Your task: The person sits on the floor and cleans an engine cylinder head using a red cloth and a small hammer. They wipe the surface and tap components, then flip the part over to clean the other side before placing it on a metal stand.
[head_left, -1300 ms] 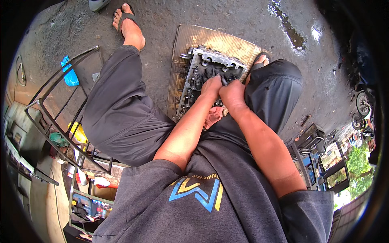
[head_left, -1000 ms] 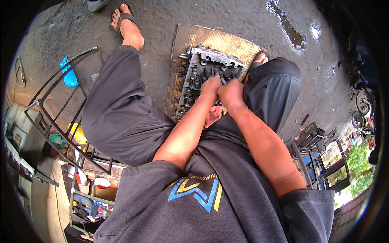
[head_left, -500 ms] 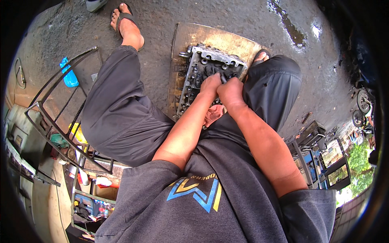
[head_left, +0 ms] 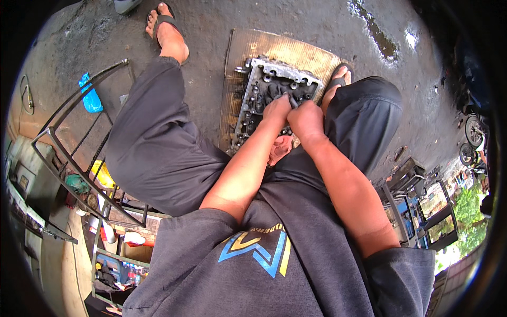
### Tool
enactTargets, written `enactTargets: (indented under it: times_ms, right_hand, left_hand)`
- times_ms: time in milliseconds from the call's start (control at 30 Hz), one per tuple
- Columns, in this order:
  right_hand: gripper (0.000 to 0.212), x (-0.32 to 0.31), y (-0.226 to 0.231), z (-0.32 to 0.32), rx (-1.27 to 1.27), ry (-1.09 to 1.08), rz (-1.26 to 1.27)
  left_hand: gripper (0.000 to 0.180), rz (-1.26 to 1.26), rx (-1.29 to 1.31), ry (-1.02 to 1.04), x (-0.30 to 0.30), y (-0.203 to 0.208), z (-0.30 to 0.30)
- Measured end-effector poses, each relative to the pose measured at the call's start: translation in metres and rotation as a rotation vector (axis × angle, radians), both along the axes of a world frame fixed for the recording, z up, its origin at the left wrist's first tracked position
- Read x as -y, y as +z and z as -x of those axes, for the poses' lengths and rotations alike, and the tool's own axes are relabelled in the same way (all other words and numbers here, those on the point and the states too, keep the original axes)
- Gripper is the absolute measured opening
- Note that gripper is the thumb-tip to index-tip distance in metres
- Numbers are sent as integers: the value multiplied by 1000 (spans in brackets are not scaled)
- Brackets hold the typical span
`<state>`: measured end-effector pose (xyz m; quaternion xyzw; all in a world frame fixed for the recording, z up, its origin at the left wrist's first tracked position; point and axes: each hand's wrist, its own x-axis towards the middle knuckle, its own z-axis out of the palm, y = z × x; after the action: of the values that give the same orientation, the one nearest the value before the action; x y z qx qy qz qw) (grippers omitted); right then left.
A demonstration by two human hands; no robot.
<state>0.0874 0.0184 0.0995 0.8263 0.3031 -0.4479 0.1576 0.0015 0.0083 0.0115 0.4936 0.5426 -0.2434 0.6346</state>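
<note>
While both hands [head_left: 278, 110] sit close together over the engine part [head_left: 259, 95], I cannot tell how closed, or on what.

A stained dark-grey floor [head_left: 211, 79] and rectangular grey metal engine casting [head_left: 257, 95] on brown cardboard [head_left: 285, 45] show a repair workshop.

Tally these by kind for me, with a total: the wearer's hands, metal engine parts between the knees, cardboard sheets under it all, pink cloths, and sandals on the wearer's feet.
Hands: 2 (left hand, right hand)
Metal engine part: 1
Cardboard sheet: 1
Pink cloth: 1
Sandals: 2 (left sandal, right sandal)
Total: 7
</note>
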Motion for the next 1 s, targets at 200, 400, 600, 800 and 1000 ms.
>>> enactTargets:
  times_ms: [200, 400, 600, 800, 1000]
  right_hand:
    - [30, -1, 5, -9, 24, 21, 150]
    - [29, 14, -2, -17, 38, 57, 130]
    - [33, 31, 11, -28, 3, 4, 47]
    - [33, 35, 99, -67, -10, 248, 112]
    - [35, -17, 138, -152, -24, 426, -143]
  left_hand:
    - [48, -84, -26, 112, -2, 3, 12]
    - [45, -164, -68, 267, -6, -13, 23]
    - [41, -119, -87, 257, 0, -15, 28]
    - [37, -368, -43, -40, 18, 1, 30]
    - [47, -670, -81, -806, 36, 10, 9]
